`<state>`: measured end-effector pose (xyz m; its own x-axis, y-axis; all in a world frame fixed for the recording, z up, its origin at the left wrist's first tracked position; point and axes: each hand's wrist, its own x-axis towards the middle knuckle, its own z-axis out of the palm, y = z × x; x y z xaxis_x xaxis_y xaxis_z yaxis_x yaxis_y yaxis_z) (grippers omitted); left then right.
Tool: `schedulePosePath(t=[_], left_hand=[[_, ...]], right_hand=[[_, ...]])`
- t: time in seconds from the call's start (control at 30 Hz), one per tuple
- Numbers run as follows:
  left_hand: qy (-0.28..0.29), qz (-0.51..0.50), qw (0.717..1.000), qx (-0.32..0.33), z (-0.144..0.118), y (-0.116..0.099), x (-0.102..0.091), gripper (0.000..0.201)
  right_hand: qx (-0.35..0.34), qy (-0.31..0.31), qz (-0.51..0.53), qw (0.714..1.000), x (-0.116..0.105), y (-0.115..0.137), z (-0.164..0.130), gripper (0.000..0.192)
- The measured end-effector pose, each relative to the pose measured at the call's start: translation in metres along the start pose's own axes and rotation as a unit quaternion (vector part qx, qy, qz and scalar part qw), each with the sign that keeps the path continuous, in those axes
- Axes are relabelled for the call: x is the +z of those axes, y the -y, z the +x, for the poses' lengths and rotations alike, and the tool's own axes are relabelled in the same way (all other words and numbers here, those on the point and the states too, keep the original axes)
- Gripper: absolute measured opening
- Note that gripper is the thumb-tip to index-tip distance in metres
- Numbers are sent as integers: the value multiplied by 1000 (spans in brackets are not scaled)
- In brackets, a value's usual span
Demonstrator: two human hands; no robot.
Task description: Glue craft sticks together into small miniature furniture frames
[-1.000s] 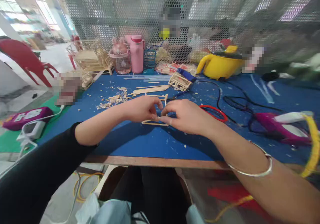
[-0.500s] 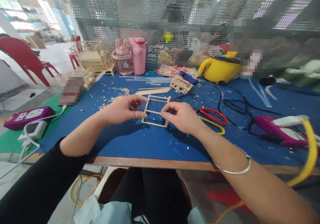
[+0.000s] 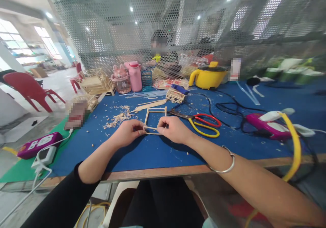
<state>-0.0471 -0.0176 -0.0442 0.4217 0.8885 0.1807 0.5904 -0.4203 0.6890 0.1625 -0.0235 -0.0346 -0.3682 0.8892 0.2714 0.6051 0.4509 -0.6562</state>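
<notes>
L arm: black long sleeve [image 3: 63,201], pushed up to approx mid-forearm. R arm: bare, no sleeve; thin silver bangle [image 3: 224,160] at wrist. Lap: dark trousers [image 3: 160,204].

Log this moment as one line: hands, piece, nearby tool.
left hand: pinching stick frame | right hand: pinching same frame | frame: near edge held over blue table | scissors: flat, right of frame

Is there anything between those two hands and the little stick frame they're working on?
Nothing visible. The left hand and the right hand each already pinch the near edge of the stick frame, which lies on the blue table. The scissors lie off to the right, apart from the frame.
</notes>
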Motion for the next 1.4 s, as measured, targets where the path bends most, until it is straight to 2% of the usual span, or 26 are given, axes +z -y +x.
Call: schedulePosePath(t=[0.2,0.37,0.53,0.77,0.93,1.1,1.3,1.4], left_hand=[[10,-37,999,-12,0,3,2,19],[16,-26,1000,1,1,3,0,21],[10,-2,1000,6,0,0,-1,19],[6,1,1000,6,0,-1,-2,18],[5,-15,1000,0,0,-1,0,19],[16,-28,999,8,1,3,1,21],[-3,-23,1000,8,1,7,2,44],[6,-20,1000,9,1,6,1,42]], right_hand=[[-13,51,-15,998,-4,-4,1,9],[-63,94,-20,993,-11,-7,1,11],[-81,84,-15,993,-8,-7,-1,27],[-94,-9,4,996,-8,-8,0,23],[-92,31,-19,995,-10,-9,0,20],[-93,32,-20,995,-10,-6,-1,21],[-76,27,2,997,-6,-4,-1,19],[-67,21,-2,998,-5,-4,-1,19]])
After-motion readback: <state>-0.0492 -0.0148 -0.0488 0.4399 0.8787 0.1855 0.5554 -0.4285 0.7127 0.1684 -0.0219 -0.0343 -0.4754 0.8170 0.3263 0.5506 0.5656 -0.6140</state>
